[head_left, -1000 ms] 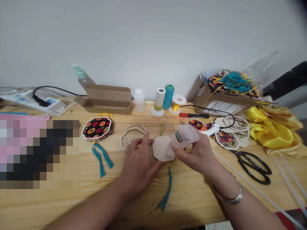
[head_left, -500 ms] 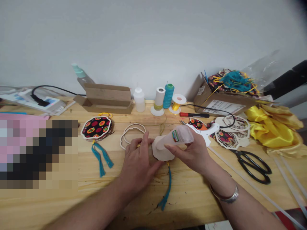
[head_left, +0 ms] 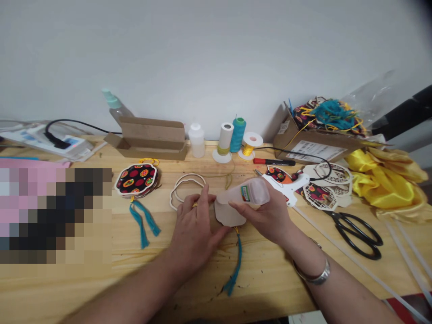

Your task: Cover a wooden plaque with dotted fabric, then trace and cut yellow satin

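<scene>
My right hand (head_left: 265, 220) is wrapped round a translucent squeeze bottle (head_left: 229, 193) with a small coloured label. The bottle is tipped over, its base toward the upper right and its narrow end over the far left edge of a pale scalloped piece (head_left: 231, 216); the tip is hidden. A teal tassel (head_left: 239, 252) trails from the near side of that piece. Fingers apart, my left hand (head_left: 194, 225) rests by the piece's left side, thumb at its lower edge. Just beyond those fingers lie thin wooden scalloped rings (head_left: 172, 195).
Left of the rings is a stack of patterned scalloped pieces (head_left: 137, 180). Along the wall stand an opened carton (head_left: 151, 139), a white bottle (head_left: 196, 141) and thread spools (head_left: 238, 135). A white glue gun (head_left: 286, 189), black scissors (head_left: 359, 234) and yellow cloth (head_left: 381, 180) lie at right.
My right hand has shifted the bottle's narrow end from the middle of the pale piece toward its far left edge, baring more of the surface. The left hand stays in place.
</scene>
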Available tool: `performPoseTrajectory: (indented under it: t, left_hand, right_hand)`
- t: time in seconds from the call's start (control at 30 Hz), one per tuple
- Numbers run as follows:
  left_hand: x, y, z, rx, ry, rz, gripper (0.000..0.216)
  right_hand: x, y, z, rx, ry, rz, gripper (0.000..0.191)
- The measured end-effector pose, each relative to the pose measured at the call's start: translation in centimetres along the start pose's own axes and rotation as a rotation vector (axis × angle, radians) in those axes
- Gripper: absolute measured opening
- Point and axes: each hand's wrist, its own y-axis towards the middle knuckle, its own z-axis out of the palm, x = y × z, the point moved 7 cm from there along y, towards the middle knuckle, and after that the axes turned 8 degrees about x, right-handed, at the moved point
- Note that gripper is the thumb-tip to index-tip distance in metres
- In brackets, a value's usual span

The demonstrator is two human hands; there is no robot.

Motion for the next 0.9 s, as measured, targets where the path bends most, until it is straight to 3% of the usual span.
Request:
performPoseTrajectory:
  t: [0.37,0.9]
  left_hand:
    - [0.0,-0.1,0.0,0.003,-0.013,-0.005,0.098]
    - [0.0,-0.1,0.0,-0.015,-0.034,0.005,0.097]
  right_hand:
    - [-0.5,0.0,-0.3,-0.066,-0.006,0.008,0.021]
    - [0.6,-0.2,0.3,0.083,0.04,-0.009,0.022]
